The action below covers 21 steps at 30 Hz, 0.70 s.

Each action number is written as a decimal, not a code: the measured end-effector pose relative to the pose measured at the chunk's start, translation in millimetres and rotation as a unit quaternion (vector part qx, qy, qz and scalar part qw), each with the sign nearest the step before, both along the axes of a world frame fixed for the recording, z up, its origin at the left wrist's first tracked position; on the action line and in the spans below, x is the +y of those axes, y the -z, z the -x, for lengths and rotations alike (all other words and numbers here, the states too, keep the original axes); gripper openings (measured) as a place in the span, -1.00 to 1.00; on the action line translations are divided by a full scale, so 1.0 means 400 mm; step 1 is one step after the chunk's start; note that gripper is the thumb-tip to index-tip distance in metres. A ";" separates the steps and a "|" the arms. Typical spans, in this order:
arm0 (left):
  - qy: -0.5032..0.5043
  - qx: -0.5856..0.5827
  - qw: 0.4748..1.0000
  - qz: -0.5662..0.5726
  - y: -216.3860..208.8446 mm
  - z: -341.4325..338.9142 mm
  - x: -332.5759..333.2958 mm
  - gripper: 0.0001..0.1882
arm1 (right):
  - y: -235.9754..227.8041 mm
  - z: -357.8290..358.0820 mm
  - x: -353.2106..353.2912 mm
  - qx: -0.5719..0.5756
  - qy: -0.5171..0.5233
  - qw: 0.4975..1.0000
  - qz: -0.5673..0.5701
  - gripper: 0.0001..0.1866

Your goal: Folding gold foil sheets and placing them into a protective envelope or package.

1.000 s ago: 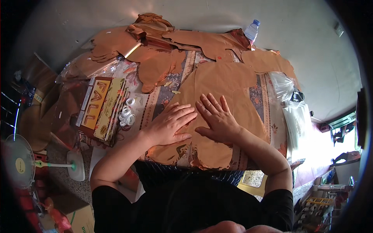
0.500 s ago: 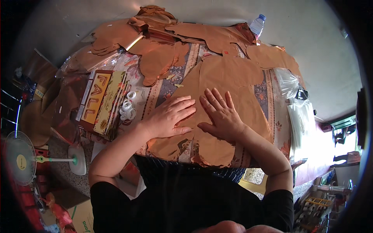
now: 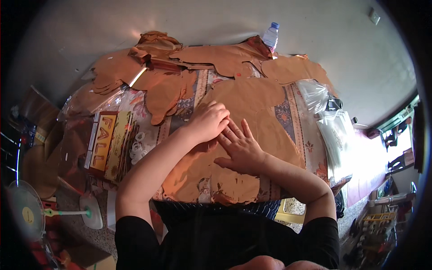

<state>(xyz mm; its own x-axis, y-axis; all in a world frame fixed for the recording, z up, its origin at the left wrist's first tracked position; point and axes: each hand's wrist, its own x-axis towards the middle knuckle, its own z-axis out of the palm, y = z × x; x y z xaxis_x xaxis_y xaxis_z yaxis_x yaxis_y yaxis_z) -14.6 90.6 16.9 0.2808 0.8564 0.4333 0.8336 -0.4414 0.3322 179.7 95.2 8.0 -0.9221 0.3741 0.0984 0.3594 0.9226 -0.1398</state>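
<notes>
- Far left, I see a pale standing fan (image 3: 28, 209) on the floor, below table height.
- On the table's left side, a stack of flat printed packages (image 3: 118, 146) lies beside loose white coils (image 3: 136, 149).
- Left hand (image 3: 209, 120): half a second ago it lay flat with fingers stretched; now it is curled, fingers bent and bunched, its fingertips up against those of the other hand; I cannot tell whether it pinches anything.
- Middle: a large copper-brown foil piece (image 3: 252, 96) lies flat on the patterned tablecloth (image 3: 310, 146), beneath both hands.
- Right hand (image 3: 240, 153): still open, palm down on the foil, thumb spread away from the fingers; it grips nothing I can see.
- Beyond it stands a clear bottle (image 3: 271, 38) with a blue cap; at the table's right, clear plastic bags (image 3: 335, 139).
</notes>
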 end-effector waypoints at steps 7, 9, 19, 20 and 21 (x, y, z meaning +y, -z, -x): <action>0.062 -0.038 0.996 0.055 0.008 -0.041 0.146 -0.82 | -0.002 0.002 -0.002 0.007 0.000 1.000 -0.005 -0.07; 0.085 -0.147 0.972 0.164 0.015 -0.045 0.163 -0.74 | 0.006 0.000 0.000 0.021 -0.001 1.000 -0.008 -0.06; 0.088 -0.070 0.993 0.039 0.057 -0.027 0.161 -0.67 | -0.057 -0.149 0.082 0.097 0.087 0.989 0.066 -0.49; 0.082 -0.038 0.996 0.018 0.055 -0.027 0.159 -0.66 | -0.100 -0.196 0.089 0.162 0.119 0.979 0.037 -0.60; 0.085 -0.039 0.995 0.018 0.052 -0.035 0.156 -0.66 | -0.104 -0.234 0.103 0.126 0.223 0.966 0.024 -0.63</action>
